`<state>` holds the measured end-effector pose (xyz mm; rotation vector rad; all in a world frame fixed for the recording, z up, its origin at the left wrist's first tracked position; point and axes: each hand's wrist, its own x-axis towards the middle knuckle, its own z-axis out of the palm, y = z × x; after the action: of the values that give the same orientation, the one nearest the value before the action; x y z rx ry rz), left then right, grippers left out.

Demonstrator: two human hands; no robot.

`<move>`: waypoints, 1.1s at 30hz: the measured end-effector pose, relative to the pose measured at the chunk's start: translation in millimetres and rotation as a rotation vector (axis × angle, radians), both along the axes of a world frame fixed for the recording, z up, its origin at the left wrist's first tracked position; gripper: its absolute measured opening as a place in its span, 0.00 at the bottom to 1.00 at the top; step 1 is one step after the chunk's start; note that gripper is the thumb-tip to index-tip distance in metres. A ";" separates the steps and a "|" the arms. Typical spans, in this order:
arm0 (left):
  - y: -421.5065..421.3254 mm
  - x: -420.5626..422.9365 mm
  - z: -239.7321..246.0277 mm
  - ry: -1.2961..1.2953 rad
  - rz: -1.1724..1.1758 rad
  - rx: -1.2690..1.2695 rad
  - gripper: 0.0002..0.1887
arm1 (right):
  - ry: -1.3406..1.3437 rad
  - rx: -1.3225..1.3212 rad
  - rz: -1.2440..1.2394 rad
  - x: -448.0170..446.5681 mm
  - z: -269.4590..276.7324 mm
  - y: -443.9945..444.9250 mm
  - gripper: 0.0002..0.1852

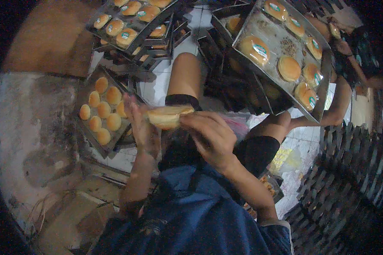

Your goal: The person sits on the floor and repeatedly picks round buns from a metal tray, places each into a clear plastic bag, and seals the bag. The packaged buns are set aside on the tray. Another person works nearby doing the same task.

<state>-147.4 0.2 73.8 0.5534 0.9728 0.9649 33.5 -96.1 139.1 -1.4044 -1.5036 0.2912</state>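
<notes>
A golden bun (170, 116), its pale side facing up toward me, is pinched at its right end by my right hand (210, 134). My left hand (139, 122) is held up flat at the bun's left end, blurred by motion. Nothing is seen in its grasp, and whether the palm touches the bun is hard to tell. Beyond that hand, to the left, a dark metal tray (99, 151) bears several unwrapped buns (104, 110). At the upper right, another tray (271, 41) carries labelled buns in clear wrap (254, 50) and one bun (289, 69) without a visible label.
A stack of trays with wrapped, labelled buns (126, 37) stands at the upper left. More dark trays (242, 86) are piled under the right-hand tray. Another person's hand (342, 47) is at the far right. Stacked dark trays (348, 159) line the right side; a cardboard box (73, 220) sits lower left.
</notes>
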 end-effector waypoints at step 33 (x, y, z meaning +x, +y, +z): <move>-20.3 -7.7 -46.0 0.517 -0.084 0.042 0.15 | 0.993 -0.478 -0.658 -0.2 -115.1 -5.8 0.16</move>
<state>-155.0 -20.0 27.8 0.8982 1.3773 0.7803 33.3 -101.9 24.0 -1.6561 -0.1365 0.8103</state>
